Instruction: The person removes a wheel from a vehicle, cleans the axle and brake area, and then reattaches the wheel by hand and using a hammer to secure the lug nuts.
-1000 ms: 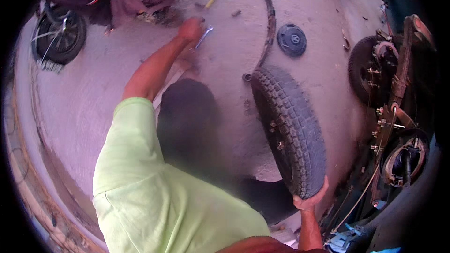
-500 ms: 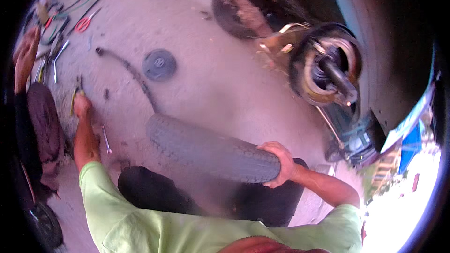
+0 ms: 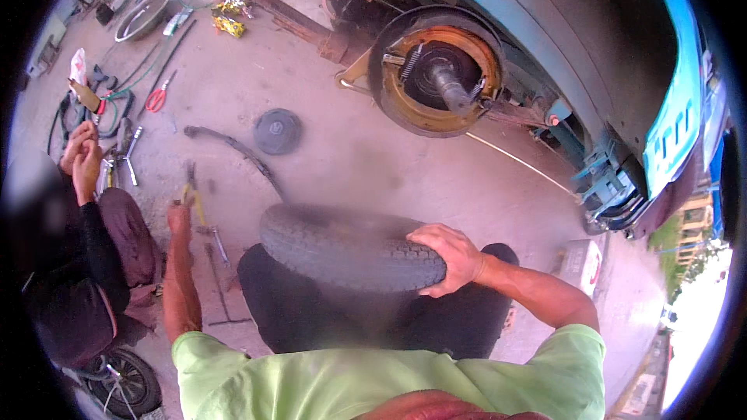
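Note:
My right hand (image 3: 450, 258) is closed over the right end of a black tyre (image 3: 342, 253), thumb and fingers wrapped across its tread. The tyre stands on edge between my knees, its tread facing me. Down on the ground to the left, my left hand (image 3: 179, 218) is closed at one handle of yellow-handled pliers (image 3: 198, 204), whose jaws point away from me. Beside that hand lie a small wrench (image 3: 220, 246) and a thin T-shaped bar (image 3: 216, 284). A dark curved hose or strip (image 3: 237, 149) runs to the tyre's far side, near a round black cap (image 3: 278, 131).
An exposed brake drum assembly (image 3: 443, 78) with a hub shaft sits under the raised blue vehicle (image 3: 576, 39). At the left another person's hands (image 3: 84, 157) are near scattered tools. Red-handled scissors (image 3: 158, 98), a metal ring (image 3: 143, 15) and yellow packets (image 3: 229, 25) lie farther off.
My view has swung, so the brake assembly shows further left and the co-worker more fully. The tyre remains in my right hand, and my left hand stays by the pliers.

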Motion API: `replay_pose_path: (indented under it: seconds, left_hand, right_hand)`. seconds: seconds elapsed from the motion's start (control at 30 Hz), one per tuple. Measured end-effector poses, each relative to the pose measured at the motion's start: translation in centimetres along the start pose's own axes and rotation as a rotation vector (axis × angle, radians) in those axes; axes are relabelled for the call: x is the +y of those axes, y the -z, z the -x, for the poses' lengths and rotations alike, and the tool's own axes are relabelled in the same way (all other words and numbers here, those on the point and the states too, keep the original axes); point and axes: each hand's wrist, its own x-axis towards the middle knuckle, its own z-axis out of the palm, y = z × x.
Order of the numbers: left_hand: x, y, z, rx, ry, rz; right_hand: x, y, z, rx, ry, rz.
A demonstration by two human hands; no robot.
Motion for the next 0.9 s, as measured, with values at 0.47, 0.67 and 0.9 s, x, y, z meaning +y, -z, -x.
replay_pose_path:
  seconds: [0.47,0.67,0.9]
  left_hand:
    - [26.8,8.2,31.0,-0.695,-0.293,0.563]
    - [25.5,5.8,36.0,-0.971,-0.158,1.064]
    - [35.5,9.0,40.7,-0.862,-0.389,0.801]
  right_hand:
    - [1.4,2.0,-1.7,-0.018,0.070,-0.044]
    - [2.4,2.8,-2.6,-0.036,-0.038,-0.090]
    - [2.2,2.0,-3.0,0.011,-0.021,-0.106]
